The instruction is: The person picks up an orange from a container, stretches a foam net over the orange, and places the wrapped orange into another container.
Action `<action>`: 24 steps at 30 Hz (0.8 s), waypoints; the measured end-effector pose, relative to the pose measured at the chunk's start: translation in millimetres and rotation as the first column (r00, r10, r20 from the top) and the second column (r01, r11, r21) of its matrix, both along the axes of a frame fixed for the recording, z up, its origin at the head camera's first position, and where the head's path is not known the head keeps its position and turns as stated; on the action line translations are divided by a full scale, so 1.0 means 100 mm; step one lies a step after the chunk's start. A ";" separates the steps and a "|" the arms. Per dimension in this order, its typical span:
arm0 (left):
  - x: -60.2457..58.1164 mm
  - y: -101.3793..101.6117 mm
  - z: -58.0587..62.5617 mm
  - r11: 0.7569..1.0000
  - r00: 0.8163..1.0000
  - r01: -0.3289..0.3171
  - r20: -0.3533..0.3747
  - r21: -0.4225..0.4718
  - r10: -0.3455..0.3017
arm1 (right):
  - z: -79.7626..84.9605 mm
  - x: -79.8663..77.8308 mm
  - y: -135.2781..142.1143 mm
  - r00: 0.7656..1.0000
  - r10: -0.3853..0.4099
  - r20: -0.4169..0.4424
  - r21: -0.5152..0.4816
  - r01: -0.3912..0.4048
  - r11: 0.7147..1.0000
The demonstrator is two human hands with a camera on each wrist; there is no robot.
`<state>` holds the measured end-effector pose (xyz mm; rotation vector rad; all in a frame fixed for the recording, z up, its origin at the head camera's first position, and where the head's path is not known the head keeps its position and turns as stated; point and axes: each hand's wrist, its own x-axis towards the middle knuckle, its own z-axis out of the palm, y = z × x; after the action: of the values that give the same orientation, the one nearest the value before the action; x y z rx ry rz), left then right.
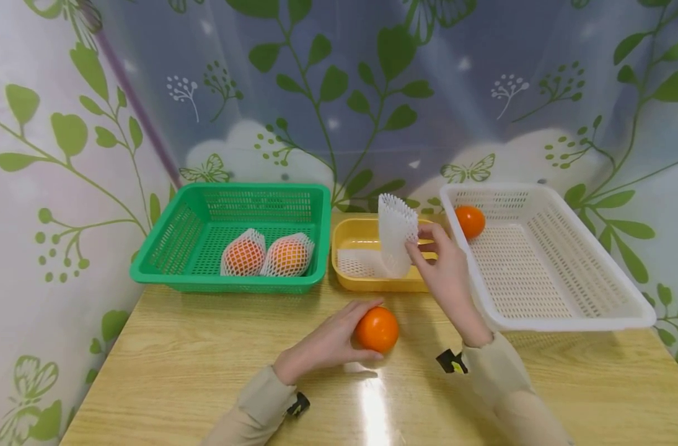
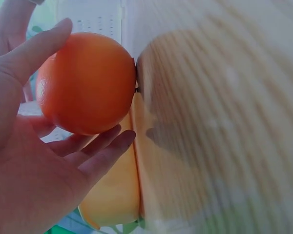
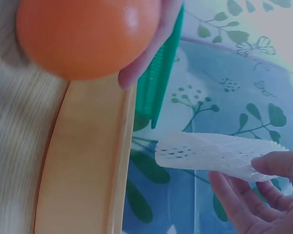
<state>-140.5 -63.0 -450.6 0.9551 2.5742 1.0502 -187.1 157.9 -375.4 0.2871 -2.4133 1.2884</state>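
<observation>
My left hand curls its thumb and fingers round an orange at the middle of the wooden table. In the left wrist view the orange sits between thumb and fingers, close to the tabletop. Above the yellow tray, my right hand pinches a white foam net sleeve near its upper right edge. The right wrist view shows this foam net sleeve flattened between thumb and fingers, with nothing visible inside. Another foam net lies in the yellow tray.
A green basket at the left holds two net-wrapped oranges. The white basket at the right has one bare orange in its back left corner. Behind the table hangs a leaf-patterned curtain.
</observation>
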 end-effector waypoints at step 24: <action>-0.28 0.11 0.41 0.645 0.859 -0.461 0.488 0.609 0.154 | -0.13 0.38 -0.01 0.973 0.225 -0.058 -0.346 -0.231 0.910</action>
<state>-168.2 -52.4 -409.6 0.3052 2.0077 2.1885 -149.3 157.0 -388.2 0.4842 -2.1282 1.7805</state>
